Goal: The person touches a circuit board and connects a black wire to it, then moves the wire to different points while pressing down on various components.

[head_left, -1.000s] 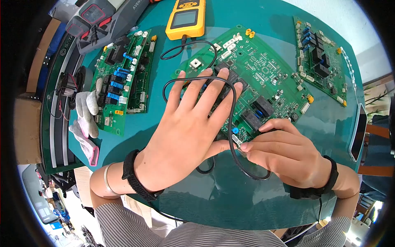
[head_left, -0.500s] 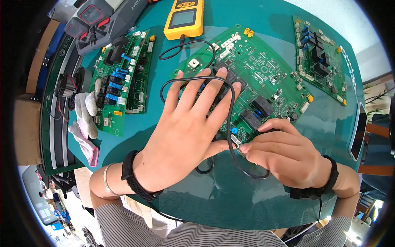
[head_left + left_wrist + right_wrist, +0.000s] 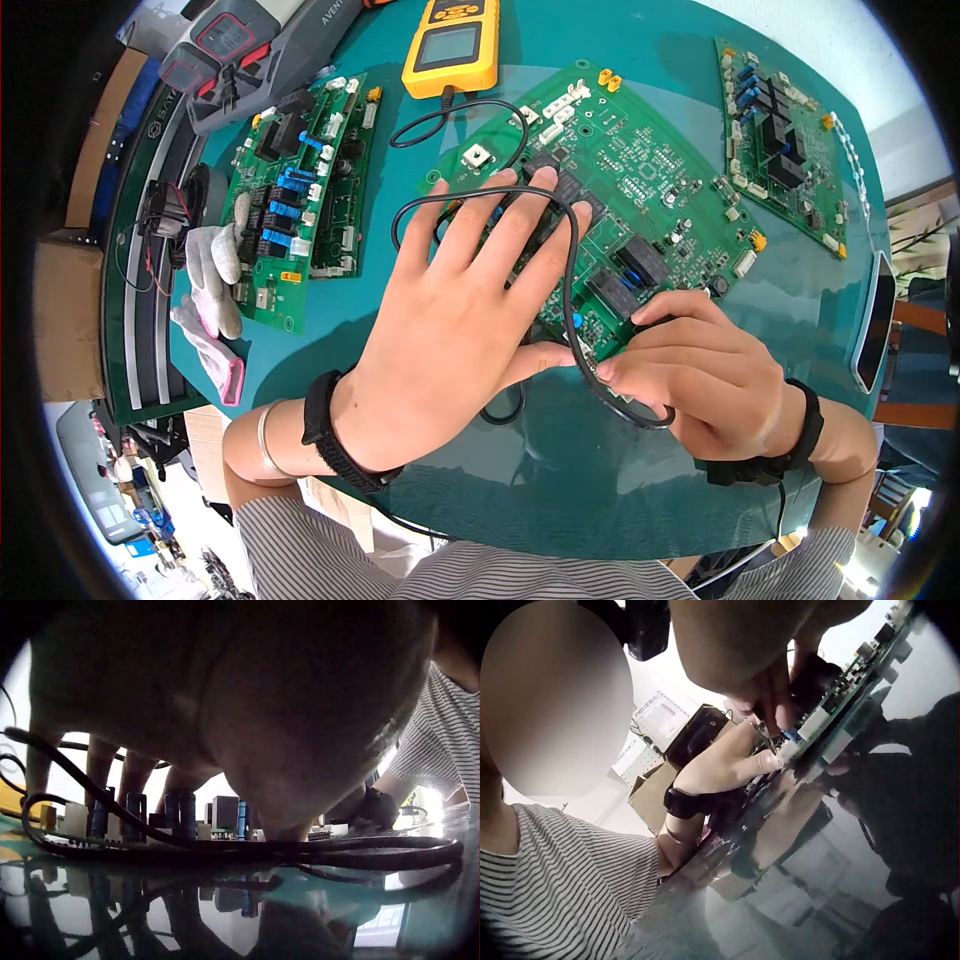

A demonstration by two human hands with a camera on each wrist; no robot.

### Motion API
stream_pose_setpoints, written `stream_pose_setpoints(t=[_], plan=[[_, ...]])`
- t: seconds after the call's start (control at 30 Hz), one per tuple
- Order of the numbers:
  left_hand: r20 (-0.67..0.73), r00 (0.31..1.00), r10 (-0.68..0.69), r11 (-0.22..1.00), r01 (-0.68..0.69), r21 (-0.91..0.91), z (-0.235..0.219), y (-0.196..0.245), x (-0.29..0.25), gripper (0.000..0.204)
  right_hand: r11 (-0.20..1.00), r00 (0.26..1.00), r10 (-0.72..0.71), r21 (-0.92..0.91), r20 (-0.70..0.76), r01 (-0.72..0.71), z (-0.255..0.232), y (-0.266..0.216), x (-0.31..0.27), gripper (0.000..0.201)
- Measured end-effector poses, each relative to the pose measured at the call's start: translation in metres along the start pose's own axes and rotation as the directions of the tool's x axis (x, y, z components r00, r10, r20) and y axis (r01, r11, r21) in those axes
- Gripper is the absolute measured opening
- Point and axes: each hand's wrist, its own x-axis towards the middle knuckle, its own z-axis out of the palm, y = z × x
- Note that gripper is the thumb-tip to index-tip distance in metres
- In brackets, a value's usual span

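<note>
A large green circuit board [image 3: 650, 190] lies in the middle of the table, with black relays, white connectors and small chips. My left hand [image 3: 440, 300] spreads over its left part, fingers straight, fingertips on the black relays and thumb at the near corner. At that corner my right hand [image 3: 705, 375] bends its fingers and pinches a small pale connector, mostly hidden by the fingertips. A black cable [image 3: 572, 270] loops over the left fingers and runs under the right hand. In the right wrist view, the right fingertips meet the board's edge beside a white connector [image 3: 814, 722].
The cable leads from a yellow handheld tester [image 3: 452, 48] at the back. Another board stack [image 3: 300, 200] and grey gloves [image 3: 212, 280] lie left, below a grey case [image 3: 270, 60]. At right are a third board [image 3: 785, 150], a white chain [image 3: 852, 165] and a phone [image 3: 873, 325].
The right hand has shifted slightly right and down at the board's corner, and the cable's near bend has moved right with it. The left hand stays in place on the board.
</note>
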Motion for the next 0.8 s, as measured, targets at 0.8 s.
stream_pose_setpoints(t=[0.8], plan=[[-0.017, 0.999, 0.033, 0.999, -0.034, -0.038, -0.0016, -0.0042, 0.0025, 0.093, 0.998, 0.998, -0.051, 0.028, -0.03, 0.052, 0.0007, 0.0045, -0.0008, 0.02]])
